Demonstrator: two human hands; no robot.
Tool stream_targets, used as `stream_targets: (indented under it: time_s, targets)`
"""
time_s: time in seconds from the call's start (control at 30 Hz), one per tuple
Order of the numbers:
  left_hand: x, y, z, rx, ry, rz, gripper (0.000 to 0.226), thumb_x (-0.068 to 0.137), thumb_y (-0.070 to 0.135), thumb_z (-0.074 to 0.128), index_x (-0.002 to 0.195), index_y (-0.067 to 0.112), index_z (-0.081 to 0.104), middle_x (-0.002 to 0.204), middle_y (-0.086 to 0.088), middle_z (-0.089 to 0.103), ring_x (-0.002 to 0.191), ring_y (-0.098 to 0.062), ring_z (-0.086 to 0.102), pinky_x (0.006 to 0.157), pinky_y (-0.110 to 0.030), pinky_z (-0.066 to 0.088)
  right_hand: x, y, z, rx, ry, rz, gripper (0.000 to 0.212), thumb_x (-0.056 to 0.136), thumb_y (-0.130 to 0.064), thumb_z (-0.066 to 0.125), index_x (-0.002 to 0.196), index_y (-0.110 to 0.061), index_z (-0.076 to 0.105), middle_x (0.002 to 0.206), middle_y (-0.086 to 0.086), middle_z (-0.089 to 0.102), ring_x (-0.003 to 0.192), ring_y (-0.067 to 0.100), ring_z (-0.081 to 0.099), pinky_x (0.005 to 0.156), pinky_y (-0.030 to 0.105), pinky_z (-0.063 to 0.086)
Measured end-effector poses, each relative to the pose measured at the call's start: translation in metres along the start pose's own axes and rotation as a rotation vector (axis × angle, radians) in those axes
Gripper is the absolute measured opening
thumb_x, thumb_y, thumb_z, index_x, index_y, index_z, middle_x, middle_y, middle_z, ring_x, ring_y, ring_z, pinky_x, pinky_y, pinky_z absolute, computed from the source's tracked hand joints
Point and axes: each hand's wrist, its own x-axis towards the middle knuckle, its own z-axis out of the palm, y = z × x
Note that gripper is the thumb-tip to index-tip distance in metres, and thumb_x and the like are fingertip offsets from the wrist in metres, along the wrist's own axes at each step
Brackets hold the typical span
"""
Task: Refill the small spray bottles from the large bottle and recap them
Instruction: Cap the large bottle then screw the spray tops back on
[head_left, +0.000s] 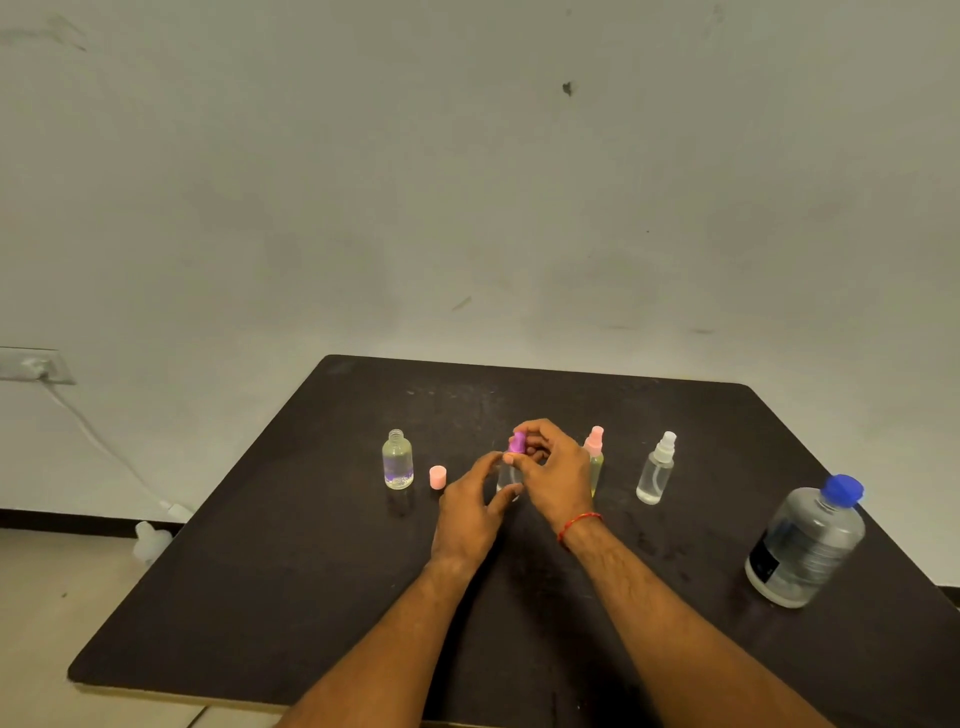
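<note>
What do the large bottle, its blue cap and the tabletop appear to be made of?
Probably plastic: the large bottle, clear and glossy with liquid showing through, and its blue cap, opaque, seemingly ridged. The tabletop: dark matte board, perhaps laminate, scuffed, pale-edged.

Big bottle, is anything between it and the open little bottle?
Yes: the white spray bottle, the pink spray bottle, and the left hand and right hand holding a purple-capped bottle stand between big bottle and open bottle.
</note>
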Motion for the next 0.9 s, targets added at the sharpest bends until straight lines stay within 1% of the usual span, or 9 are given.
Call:
stream_targets:
  time_s: [0.07, 0.13, 0.2, 0.4, 0.57, 0.67, 0.73, 0.8, 0.9]
  targets:
    - [0.001, -0.002, 0.001, 0.012, 0.01, -0.029, 0.044, 0.093, 0.031, 0.073, 0.135, 0.027, 0.061, 0.123, 0.017, 0.067, 0.11, 0.017, 0.057, 0.092, -0.001, 0.04, 0.005, 0.001, -0.001, -0.019, 0.017, 0.011, 0.026, 0.078, -0.009, 0.079, 0.095, -0.026, 0.068, 0.088, -0.01, 0.069, 0.087, 0.005, 0.066, 0.073, 0.009, 0.052]
    - [0.003, -0.004, 0.002, 0.031, 0.018, -0.042, 0.05, 0.094, 0.034, 0.072, 0.141, 0.024, 0.059, 0.134, 0.009, 0.066, 0.123, 0.001, 0.058, 0.102, -0.013, 0.043, 0.011, 0.003, -0.001, -0.047, 0.019, 0.016, 0.024, 0.079, -0.009, 0.078, 0.096, -0.024, 0.069, 0.088, -0.009, 0.069, 0.086, 0.005, 0.066, 0.075, 0.01, 0.053]
    - [0.003, -0.004, 0.002, 0.048, 0.02, -0.047, 0.052, 0.095, 0.03, 0.071, 0.143, 0.02, 0.057, 0.139, 0.004, 0.064, 0.13, -0.009, 0.057, 0.105, -0.018, 0.042, 0.014, 0.006, -0.001, -0.078, 0.011, 0.012, 0.024, 0.079, -0.009, 0.078, 0.095, -0.023, 0.068, 0.087, -0.01, 0.068, 0.085, 0.004, 0.065, 0.077, 0.012, 0.053]
    - [0.003, -0.005, 0.002, 0.046, 0.023, -0.059, 0.05, 0.095, 0.029, 0.071, 0.142, 0.021, 0.057, 0.139, 0.004, 0.064, 0.13, -0.008, 0.057, 0.107, -0.023, 0.045, 0.021, 0.009, 0.001, -0.078, 0.023, 0.047, 0.024, 0.081, -0.011, 0.077, 0.1, -0.022, 0.068, 0.088, -0.012, 0.067, 0.085, 0.002, 0.063, 0.07, 0.003, 0.047]
    - [0.003, -0.005, 0.002, 0.047, 0.024, -0.068, 0.051, 0.095, 0.032, 0.071, 0.143, 0.021, 0.057, 0.14, 0.005, 0.063, 0.13, -0.008, 0.057, 0.111, -0.032, 0.048, 0.023, 0.011, 0.005, -0.078, 0.031, 0.054, 0.024, 0.082, -0.012, 0.076, 0.104, -0.02, 0.069, 0.095, -0.007, 0.07, 0.09, 0.006, 0.064, 0.08, 0.015, 0.054]
    - [0.002, -0.003, 0.002, 0.054, 0.027, -0.067, 0.05, 0.095, 0.031, 0.071, 0.142, 0.021, 0.058, 0.139, 0.006, 0.064, 0.128, -0.006, 0.057, 0.107, -0.02, 0.044, 0.021, 0.012, 0.004, -0.083, 0.03, 0.053, 0.028, 0.082, -0.012, 0.076, 0.107, -0.019, 0.067, 0.098, -0.005, 0.069, 0.092, 0.007, 0.064, 0.084, 0.019, 0.055]
    - [0.002, -0.002, 0.001, 0.067, 0.033, -0.056, 0.048, 0.095, 0.03, 0.071, 0.141, 0.02, 0.059, 0.137, 0.006, 0.065, 0.126, -0.005, 0.057, 0.101, -0.013, 0.04, 0.017, 0.012, 0.002, -0.101, 0.043, 0.035, 0.036, 0.081, -0.013, 0.077, 0.114, -0.018, 0.065, 0.1, -0.005, 0.068, 0.092, 0.008, 0.064, 0.083, 0.016, 0.054]
    - [0.002, -0.002, 0.001, 0.073, 0.05, -0.038, 0.044, 0.096, 0.029, 0.07, 0.138, 0.019, 0.061, 0.134, 0.006, 0.066, 0.124, -0.006, 0.059, 0.099, -0.012, 0.041, 0.01, 0.013, 0.0, -0.105, 0.071, 0.013, 0.043, 0.079, -0.011, 0.078, 0.119, -0.017, 0.062, 0.101, -0.005, 0.067, 0.091, 0.007, 0.063, 0.08, 0.014, 0.053]
    - [0.002, 0.001, -0.001, 0.053, 0.102, -0.016, 0.034, 0.098, 0.029, 0.067, 0.13, 0.016, 0.066, 0.126, 0.005, 0.07, 0.117, -0.006, 0.062, 0.1, -0.019, 0.048, -0.008, 0.015, -0.002, -0.083, 0.119, -0.007, 0.04, 0.079, -0.006, 0.078, 0.115, -0.017, 0.063, 0.098, -0.007, 0.065, 0.086, 0.007, 0.062, 0.077, 0.022, 0.057]
